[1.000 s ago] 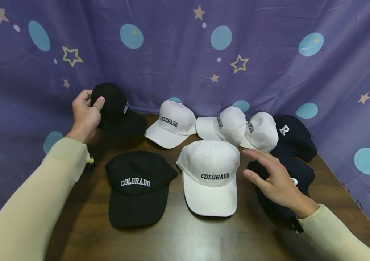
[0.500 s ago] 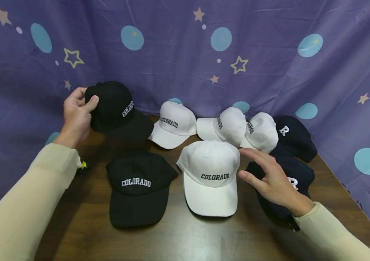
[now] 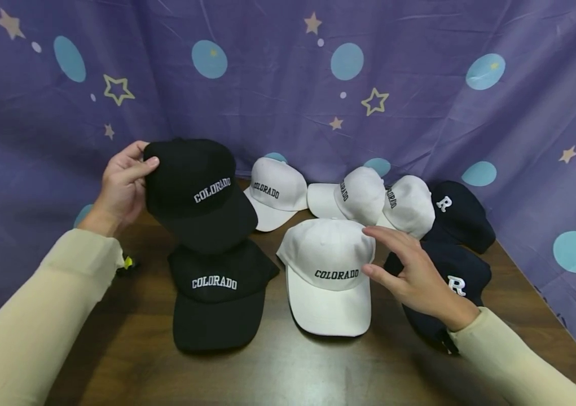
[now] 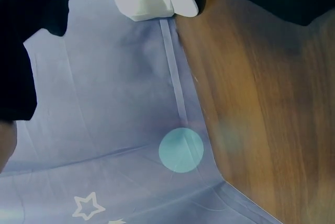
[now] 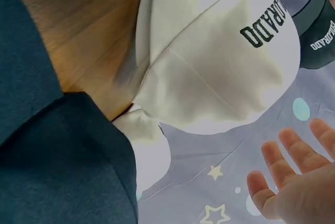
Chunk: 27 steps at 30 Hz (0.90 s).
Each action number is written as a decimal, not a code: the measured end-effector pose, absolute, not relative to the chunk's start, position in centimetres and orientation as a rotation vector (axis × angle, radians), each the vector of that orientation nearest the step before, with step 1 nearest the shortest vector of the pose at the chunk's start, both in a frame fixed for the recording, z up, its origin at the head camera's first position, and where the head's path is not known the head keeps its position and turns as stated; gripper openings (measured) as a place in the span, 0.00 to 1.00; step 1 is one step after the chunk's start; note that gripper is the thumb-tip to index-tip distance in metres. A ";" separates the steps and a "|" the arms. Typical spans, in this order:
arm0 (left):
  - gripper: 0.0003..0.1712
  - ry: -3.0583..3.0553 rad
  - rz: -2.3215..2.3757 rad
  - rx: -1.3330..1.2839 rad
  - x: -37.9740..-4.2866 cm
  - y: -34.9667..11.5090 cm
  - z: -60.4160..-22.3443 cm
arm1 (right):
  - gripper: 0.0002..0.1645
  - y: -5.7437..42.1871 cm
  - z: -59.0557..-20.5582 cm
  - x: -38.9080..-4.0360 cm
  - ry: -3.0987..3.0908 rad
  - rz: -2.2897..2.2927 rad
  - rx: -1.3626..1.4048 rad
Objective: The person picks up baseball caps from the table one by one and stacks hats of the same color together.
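Note:
My left hand [image 3: 125,186] pinches the back of a black baseball cap [image 3: 191,175] between thumb and fingers. The cap is lettered COLORADO, and its brim overlaps the crown of another black COLORADO cap [image 3: 216,321] on the table. In the left wrist view, dark cloth [image 4: 31,35] fills the upper left corner. My right hand [image 3: 412,276], fingers spread and slightly bent, hovers beside a white COLORADO cap [image 3: 325,248]; its fingertips overlap the crown's right side in the head view. The right wrist view shows that white cap [image 5: 220,72] apart from the fingers.
Behind stand three white caps [image 3: 277,186] and a navy cap [image 3: 462,217] with an R. Another navy R cap [image 3: 432,316] lies partly under my right forearm. A purple star-patterned curtain [image 3: 277,107] borders the wooden table [image 3: 308,378]. A small yellow-and-black item [image 3: 127,262] shows by the left sleeve.
The black cap in my left hand has come forward and right, turning its lettering toward me, and now overlaps the front black cap. My right hand has shifted slightly left toward the white cap.

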State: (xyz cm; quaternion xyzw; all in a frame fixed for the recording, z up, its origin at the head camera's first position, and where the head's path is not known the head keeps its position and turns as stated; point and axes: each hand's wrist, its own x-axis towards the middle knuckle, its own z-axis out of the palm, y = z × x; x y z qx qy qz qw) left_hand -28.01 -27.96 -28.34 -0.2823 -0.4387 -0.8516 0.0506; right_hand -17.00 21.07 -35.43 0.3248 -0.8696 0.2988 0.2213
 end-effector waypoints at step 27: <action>0.18 -1.652 -2.572 -1.395 -25.2 -26.1 -31.4 | 0.39 18.6 -35.1 -17.8 -2.358 0.810 0.973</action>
